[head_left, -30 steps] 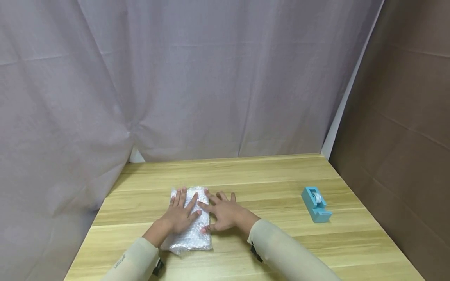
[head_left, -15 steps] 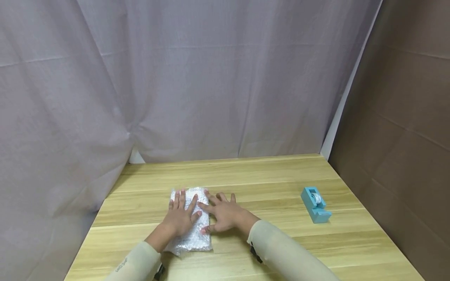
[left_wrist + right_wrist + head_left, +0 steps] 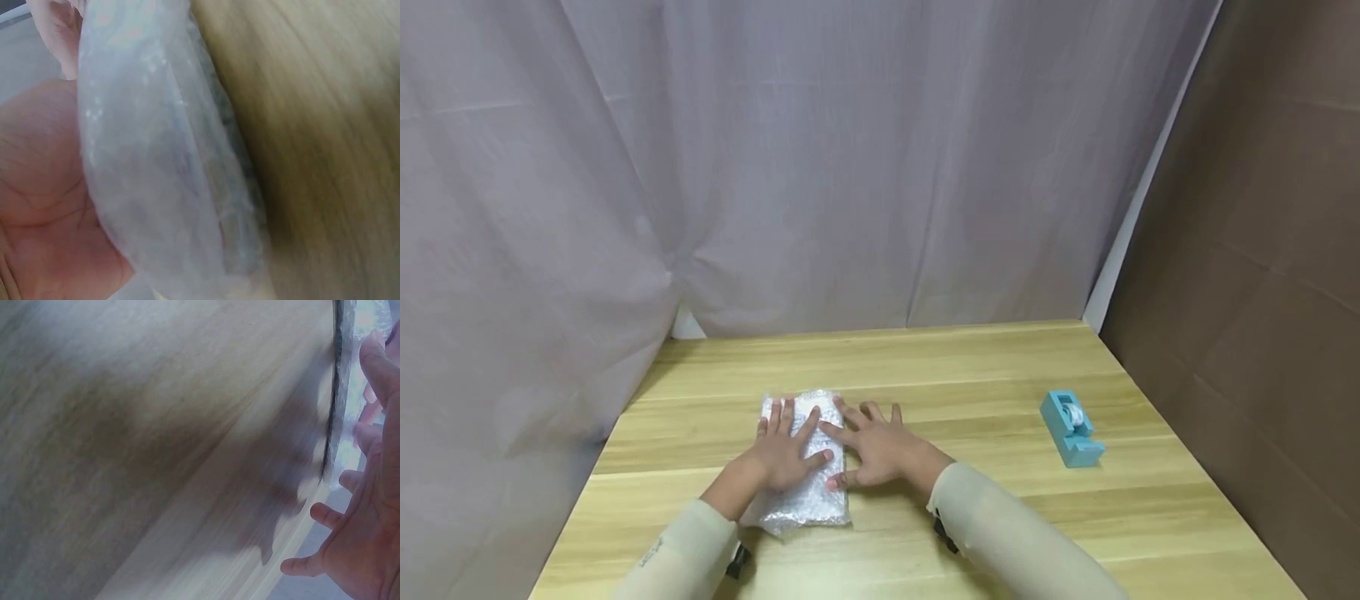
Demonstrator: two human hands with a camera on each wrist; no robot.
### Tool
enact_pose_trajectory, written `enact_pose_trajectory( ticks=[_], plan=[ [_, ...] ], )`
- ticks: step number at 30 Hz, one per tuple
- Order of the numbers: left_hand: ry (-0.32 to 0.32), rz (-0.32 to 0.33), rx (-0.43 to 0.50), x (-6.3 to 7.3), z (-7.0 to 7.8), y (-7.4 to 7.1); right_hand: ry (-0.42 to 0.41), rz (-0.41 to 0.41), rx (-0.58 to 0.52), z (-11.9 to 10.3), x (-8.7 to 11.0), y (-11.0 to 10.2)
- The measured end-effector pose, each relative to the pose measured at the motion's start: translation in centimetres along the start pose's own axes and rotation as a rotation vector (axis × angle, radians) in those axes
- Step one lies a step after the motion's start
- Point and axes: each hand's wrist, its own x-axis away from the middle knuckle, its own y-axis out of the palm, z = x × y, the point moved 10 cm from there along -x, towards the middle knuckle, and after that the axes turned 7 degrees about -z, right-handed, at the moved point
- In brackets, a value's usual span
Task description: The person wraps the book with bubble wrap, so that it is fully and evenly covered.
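A flat rectangular packet in clear bubble wrap (image 3: 808,505) lies on the wooden table, left of the middle. Across its top rests my left hand (image 3: 785,458), palm down with the fingers spread; its palm shows beside the wrap (image 3: 137,156) in the left wrist view. My right hand (image 3: 876,450) touches the packet's right edge with its thumb and nearest fingers, the others spread out over the table. In the right wrist view the right hand (image 3: 365,531) shows its fingers apart near the packet's edge. What is inside the wrap cannot be made out.
A blue tape dispenser (image 3: 1070,429) with a roll of clear tape stands at the right of the wooden table (image 3: 955,367). Grey curtain (image 3: 820,167) hangs behind and at the left, and a brown one (image 3: 1247,250) at the right.
The left hand shifts slightly on the bubble-wrapped packet. The right hand keeps its place at the packet's edge. The whole head view has moved a little.
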Motion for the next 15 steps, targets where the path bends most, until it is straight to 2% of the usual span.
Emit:
enact_pose_trajectory(
  ticks=[15],
  plan=[
    [-0.021,-0.005,0.019,0.11,0.08,-0.46,0.001,0.018,0.029,-0.09,0.47,-0.44]
  ],
)
